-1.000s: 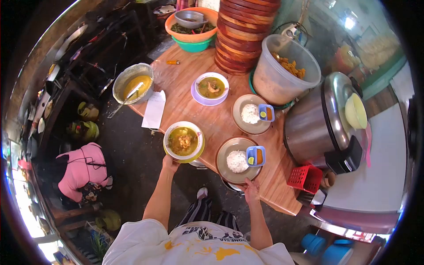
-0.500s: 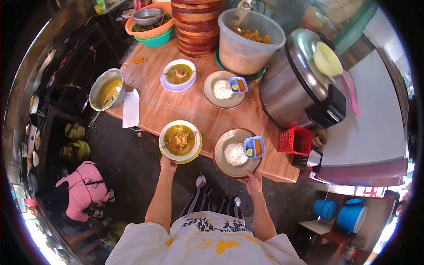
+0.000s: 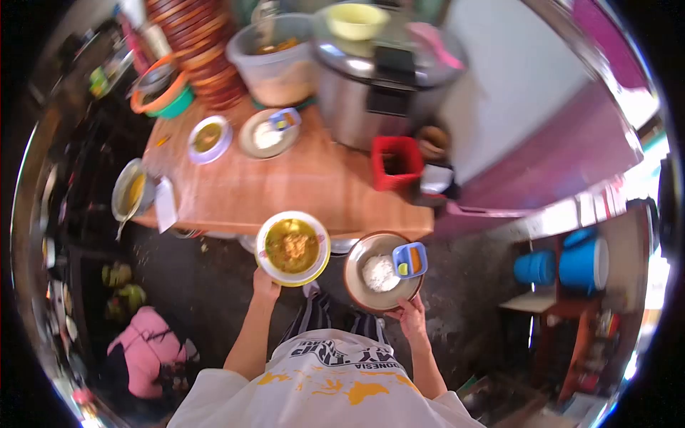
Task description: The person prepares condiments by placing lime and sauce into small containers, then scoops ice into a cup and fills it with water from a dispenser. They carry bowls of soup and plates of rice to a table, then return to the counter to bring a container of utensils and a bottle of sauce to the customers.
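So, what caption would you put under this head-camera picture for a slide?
Left hand holds a bowl of yellow soup, right hand a plate of rice, beside a wooden table.

A wooden worktop (image 3: 285, 185) carries a small soup bowl on a purple plate (image 3: 207, 138) and, just beside it, a plate of rice (image 3: 267, 135). Behind them are a plastic tub (image 3: 275, 60), a steel cooker (image 3: 371, 93) and a red basket (image 3: 397, 162). At the worktop's left edge sits a metal pot (image 3: 130, 196), with a paper slip (image 3: 166, 203) beside it.
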A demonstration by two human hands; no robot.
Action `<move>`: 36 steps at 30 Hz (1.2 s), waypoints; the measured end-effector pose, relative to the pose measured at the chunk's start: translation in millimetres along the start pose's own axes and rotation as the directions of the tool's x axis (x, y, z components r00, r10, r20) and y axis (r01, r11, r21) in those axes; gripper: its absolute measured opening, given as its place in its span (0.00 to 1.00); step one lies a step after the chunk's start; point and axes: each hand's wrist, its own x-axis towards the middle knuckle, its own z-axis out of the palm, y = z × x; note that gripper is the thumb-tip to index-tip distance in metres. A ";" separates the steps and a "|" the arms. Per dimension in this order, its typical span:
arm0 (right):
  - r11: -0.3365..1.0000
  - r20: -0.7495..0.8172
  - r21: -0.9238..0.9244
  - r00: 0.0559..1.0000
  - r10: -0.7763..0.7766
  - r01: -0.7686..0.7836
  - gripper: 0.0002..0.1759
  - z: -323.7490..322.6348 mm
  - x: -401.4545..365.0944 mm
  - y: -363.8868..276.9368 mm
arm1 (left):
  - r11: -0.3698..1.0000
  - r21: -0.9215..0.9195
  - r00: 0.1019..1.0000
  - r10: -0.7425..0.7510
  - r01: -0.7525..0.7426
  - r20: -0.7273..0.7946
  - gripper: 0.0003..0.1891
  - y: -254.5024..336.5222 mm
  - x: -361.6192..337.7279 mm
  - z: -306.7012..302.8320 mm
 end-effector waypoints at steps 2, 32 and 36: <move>0.999 -0.084 0.033 0.996 -0.008 0.011 0.22 -32.8 -30.9 -13.7 | 0.999 0.018 0.995 -0.035 0.033 0.096 0.14 -30.0 -18.9 16.2; 0.790 -0.758 0.212 0.607 -0.239 0.576 0.21 -522.1 -45.9 -315.9 | 0.597 0.718 0.563 -0.752 0.358 0.345 0.12 -610.9 -174.2 655.5; 0.808 -0.738 0.196 0.627 -0.252 0.556 0.22 -571.8 3.0 -381.9 | 0.631 0.692 0.586 -0.724 0.350 0.364 0.10 -675.8 -163.3 741.4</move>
